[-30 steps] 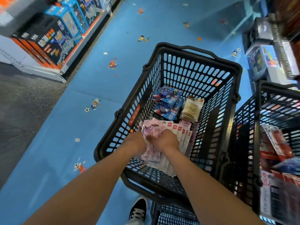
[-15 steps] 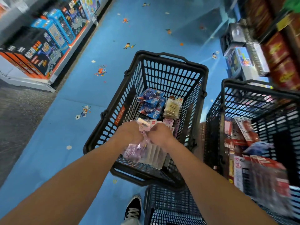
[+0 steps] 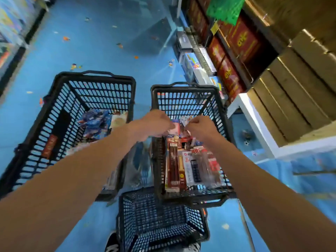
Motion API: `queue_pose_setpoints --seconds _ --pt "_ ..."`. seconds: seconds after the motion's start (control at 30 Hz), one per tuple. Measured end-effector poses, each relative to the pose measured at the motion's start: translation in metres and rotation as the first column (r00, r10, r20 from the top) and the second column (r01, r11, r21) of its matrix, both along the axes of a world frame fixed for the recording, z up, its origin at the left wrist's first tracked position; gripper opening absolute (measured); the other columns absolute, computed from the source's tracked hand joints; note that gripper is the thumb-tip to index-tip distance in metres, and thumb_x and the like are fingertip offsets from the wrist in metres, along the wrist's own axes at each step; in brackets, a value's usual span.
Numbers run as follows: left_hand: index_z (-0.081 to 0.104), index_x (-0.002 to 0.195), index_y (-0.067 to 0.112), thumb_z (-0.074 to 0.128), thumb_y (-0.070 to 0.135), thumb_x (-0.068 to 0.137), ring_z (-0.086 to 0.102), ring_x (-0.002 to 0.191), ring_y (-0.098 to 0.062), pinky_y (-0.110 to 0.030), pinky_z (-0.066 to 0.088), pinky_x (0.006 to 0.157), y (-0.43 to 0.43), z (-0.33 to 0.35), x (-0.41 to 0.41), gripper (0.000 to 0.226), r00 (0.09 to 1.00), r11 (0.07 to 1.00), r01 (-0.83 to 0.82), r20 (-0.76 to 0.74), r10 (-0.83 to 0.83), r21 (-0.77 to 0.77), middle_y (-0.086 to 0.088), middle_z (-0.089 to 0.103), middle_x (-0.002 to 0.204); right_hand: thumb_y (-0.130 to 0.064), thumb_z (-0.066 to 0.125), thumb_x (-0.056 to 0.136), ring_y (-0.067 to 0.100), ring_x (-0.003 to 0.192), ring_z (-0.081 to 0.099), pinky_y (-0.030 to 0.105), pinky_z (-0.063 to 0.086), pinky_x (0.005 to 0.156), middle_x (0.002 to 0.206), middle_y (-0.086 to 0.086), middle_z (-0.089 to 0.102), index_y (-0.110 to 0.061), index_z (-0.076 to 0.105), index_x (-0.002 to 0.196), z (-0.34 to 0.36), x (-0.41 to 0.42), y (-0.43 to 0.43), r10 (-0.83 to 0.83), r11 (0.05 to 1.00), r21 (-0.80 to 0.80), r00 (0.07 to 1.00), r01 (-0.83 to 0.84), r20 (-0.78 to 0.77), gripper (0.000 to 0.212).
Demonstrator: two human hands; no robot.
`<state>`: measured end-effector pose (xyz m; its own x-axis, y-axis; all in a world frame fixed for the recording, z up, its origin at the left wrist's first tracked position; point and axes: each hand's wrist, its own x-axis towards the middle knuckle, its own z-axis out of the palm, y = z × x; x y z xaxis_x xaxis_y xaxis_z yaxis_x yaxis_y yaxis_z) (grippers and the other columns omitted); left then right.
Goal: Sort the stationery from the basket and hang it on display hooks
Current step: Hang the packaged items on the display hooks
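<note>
Both my hands are held over the right black basket [image 3: 189, 89]. My left hand [image 3: 154, 124] and my right hand [image 3: 199, 126] grip a small bunch of pink carded packs [image 3: 176, 126] between them, the fingers curled round it. Below them the right basket holds pencil packs [image 3: 173, 164] and other carded stationery [image 3: 203, 166]. The left black basket [image 3: 60, 110] holds blue packs [image 3: 94, 120] and a beige pack [image 3: 118, 120]. The view is motion-blurred.
A third black basket [image 3: 160, 220] stands at my feet, with my shoe [image 3: 111, 246] beside it. Shelves with red boxes [image 3: 234, 51] and brown cartons [image 3: 294, 84] rise on the right. More shelving lines the far left [image 3: 11, 33]. The floor is blue [image 3: 101, 42].
My hands lifted the pink packs out of the left basket and carried them right, over the right basket. The view swung right toward the shelves.
</note>
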<state>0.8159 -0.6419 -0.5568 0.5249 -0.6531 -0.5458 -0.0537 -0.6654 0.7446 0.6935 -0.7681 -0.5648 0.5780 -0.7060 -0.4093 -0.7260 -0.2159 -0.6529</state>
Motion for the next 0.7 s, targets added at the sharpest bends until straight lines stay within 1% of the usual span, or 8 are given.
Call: queue_pose_setpoints --seconds 0.07,0.17,0.27,0.33,0.37,0.43,0.57,0.7 --pt "0.066 0.084 0.010 0.073 0.024 0.092 0.059 0.073 -0.020 -0.026 0.050 0.064 -0.035 -0.021 -0.032 0.017 0.993 0.993 0.104 -0.063 -0.100 0.055 -0.007 0.061 0.080 -0.019 0.065 0.081 0.019 0.048 0.039 0.027 0.028 0.049 0.044 -0.001 0.038 -0.014 0.045 0.054 -0.007 -0.040 -0.024 -0.081 0.996 -0.023 0.996 0.081 -0.030 0.034" --pt "0.056 0.100 0.006 0.085 0.030 0.084 0.053 0.086 -0.021 -0.032 0.046 0.068 -0.068 -0.058 -0.077 0.041 0.962 0.982 0.140 -0.251 -0.105 0.128 -0.010 0.058 0.094 -0.016 0.066 0.083 0.022 0.056 0.036 0.028 0.023 0.046 0.053 0.001 0.036 -0.017 0.040 0.057 -0.029 -0.088 -0.046 -0.146 0.989 0.001 0.985 0.147 -0.091 0.036" --pt "0.046 0.140 -0.001 0.096 0.028 0.068 0.056 0.124 -0.029 -0.041 0.049 0.102 -0.079 -0.088 -0.119 0.092 0.914 0.981 0.078 -0.406 0.001 0.178 -0.013 0.060 0.135 -0.031 0.063 0.066 0.020 0.064 0.045 0.027 0.031 0.051 0.073 0.008 0.051 -0.010 0.054 0.078 -0.060 -0.112 -0.048 -0.148 0.976 0.131 0.973 0.172 -0.176 0.026" --pt "0.036 0.154 0.011 0.101 0.029 0.055 0.044 0.139 -0.028 -0.048 0.037 0.117 -0.082 -0.113 -0.138 0.119 0.876 0.978 0.060 -0.480 0.043 0.198 -0.005 0.050 0.152 -0.040 0.055 0.064 0.021 0.083 0.050 0.029 0.039 0.065 0.095 0.016 0.059 -0.003 0.059 0.101 -0.079 -0.118 -0.047 -0.102 0.968 0.213 0.981 0.136 -0.164 0.052" --pt "0.036 0.154 0.017 0.101 0.029 0.055 0.042 0.141 -0.026 -0.049 0.034 0.119 -0.083 -0.122 -0.147 0.119 0.861 0.979 0.054 -0.506 0.056 0.199 0.000 0.048 0.154 -0.044 0.060 0.073 0.021 0.089 0.051 0.030 0.040 0.071 0.105 0.019 0.062 0.003 0.060 0.111 -0.084 -0.120 -0.047 -0.110 0.962 0.230 0.980 0.147 -0.163 0.060" --pt "0.034 0.153 0.025 0.098 0.022 0.066 0.044 0.138 -0.024 -0.048 0.036 0.118 -0.085 -0.138 -0.159 0.107 0.843 0.978 0.001 -0.527 0.111 0.207 0.003 0.050 0.150 -0.034 0.062 0.094 0.024 0.094 0.056 0.031 0.041 0.075 0.109 0.020 0.063 0.005 0.058 0.114 -0.101 -0.122 -0.050 -0.124 0.949 0.269 0.979 0.165 -0.163 0.044" --pt "0.060 0.096 0.010 0.086 0.008 0.079 0.061 0.093 -0.018 -0.027 0.051 0.069 -0.089 -0.157 -0.172 0.031 0.831 0.974 -0.047 -0.532 0.161 0.222 -0.002 0.071 0.100 -0.027 0.057 0.097 0.031 0.100 0.066 0.037 0.054 0.084 0.116 0.016 0.069 -0.004 0.064 0.102 -0.121 -0.118 -0.052 -0.188 0.928 0.294 0.969 0.228 -0.157 0.025" --pt "0.068 0.093 0.010 0.084 0.001 0.079 0.074 0.094 -0.022 -0.039 0.059 0.087 -0.091 -0.173 -0.178 0.022 0.832 0.978 -0.111 -0.521 0.190 0.179 -0.011 0.079 0.099 -0.018 0.049 0.098 0.030 0.093 0.059 0.038 0.049 0.082 0.102 0.014 0.061 -0.013 0.059 0.075 -0.123 -0.108 -0.052 -0.127 0.937 0.297 0.972 0.182 -0.196 0.026"
